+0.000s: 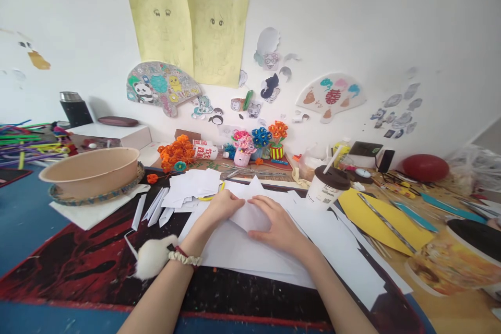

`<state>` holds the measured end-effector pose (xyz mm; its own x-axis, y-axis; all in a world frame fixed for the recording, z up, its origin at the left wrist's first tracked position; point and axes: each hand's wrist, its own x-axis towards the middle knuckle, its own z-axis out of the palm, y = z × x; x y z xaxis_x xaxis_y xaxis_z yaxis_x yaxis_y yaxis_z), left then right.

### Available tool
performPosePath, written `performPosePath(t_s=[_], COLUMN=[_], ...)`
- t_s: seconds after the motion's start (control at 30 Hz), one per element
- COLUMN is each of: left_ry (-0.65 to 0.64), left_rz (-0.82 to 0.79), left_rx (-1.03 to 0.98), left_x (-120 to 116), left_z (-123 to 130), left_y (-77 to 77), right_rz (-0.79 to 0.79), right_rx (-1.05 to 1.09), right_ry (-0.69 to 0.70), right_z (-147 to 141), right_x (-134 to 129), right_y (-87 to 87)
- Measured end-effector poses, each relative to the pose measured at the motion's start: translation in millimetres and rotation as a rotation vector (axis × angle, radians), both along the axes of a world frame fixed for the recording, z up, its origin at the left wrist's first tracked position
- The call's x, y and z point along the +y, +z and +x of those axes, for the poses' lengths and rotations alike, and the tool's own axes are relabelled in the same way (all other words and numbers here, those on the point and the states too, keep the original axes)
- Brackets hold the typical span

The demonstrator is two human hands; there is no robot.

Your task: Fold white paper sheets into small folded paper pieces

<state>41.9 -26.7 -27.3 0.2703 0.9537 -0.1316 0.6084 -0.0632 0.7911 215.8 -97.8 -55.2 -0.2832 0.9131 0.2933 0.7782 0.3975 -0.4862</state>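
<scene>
A folded piece of white paper (250, 216) is between my hands, above larger white sheets (242, 253). My left hand (224, 205) pinches its left side near the top, thumb and fingers together. My right hand (276, 223) holds its right side; the forefinger reaches toward the left fingertips and the thumb lies lower along the near edge. A pointed white paper corner (256, 183) sticks up behind my fingers. Left of my hands lie a stack of small cut papers (194, 188) and several narrow folded paper strips (156, 204). A yellow strip (205, 199) shows beside the stack.
Beside my left wrist lies a white fluffy ball (152, 258). A beige basin (92, 172) stands at left. A lidded cup with a straw (325, 187), yellow card (385, 219) and a patterned tub (456, 258) are at right. Flower crafts (261, 141) line the back.
</scene>
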Motion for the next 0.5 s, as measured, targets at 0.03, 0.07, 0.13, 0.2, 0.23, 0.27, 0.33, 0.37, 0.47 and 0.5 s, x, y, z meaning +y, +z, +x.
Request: performPosePath(t_s=[0.03, 0.07, 0.13, 0.2, 0.23, 0.27, 0.33, 0.37, 0.47, 0.5], left_ry=[-0.009, -0.025, -0.066, -0.101, -0.114, -0.124, -0.143, -0.157, -0.196, -0.205], left_rz=[-0.007, -0.010, -0.008, -0.002, 0.001, 0.003, 0.002, -0.002, -0.010, -0.009], left_rx=[-0.021, -0.044, -0.095, -0.152, -0.179, -0.200, -0.256, -0.294, -0.404, -0.421], left_x=[0, 0, -1, -1, -1, -1, -1, -1, -3, -4], left_z=[-1, -2, -3, -4, -4, -3, -2, -2, 0, 1], left_y=[0.2, 0.8, 3.3, 6.7, 8.4, 9.9, 12.1, 12.8, 14.5, 15.0], right_rz=[-0.004, -0.003, 0.033, 0.107, 0.146, 0.182, 0.237, 0.255, 0.276, 0.270], right_rx=[-0.009, -0.015, -0.006, 0.028, 0.051, 0.075, 0.118, 0.138, 0.215, 0.252], right_ry=[-0.005, -0.012, -0.017, -0.005, 0.004, 0.011, -0.006, -0.034, -0.162, -0.210], right_z=[0, 0, 0, 0, 0, 0, 0, 1, 4, 5], right_x=[0, 0, 0, -1, -1, -1, -2, -1, 0, 0], right_y=[-0.7, -1.0, -0.1, 2.0, 2.9, 3.6, 3.6, 3.2, 1.8, 1.8])
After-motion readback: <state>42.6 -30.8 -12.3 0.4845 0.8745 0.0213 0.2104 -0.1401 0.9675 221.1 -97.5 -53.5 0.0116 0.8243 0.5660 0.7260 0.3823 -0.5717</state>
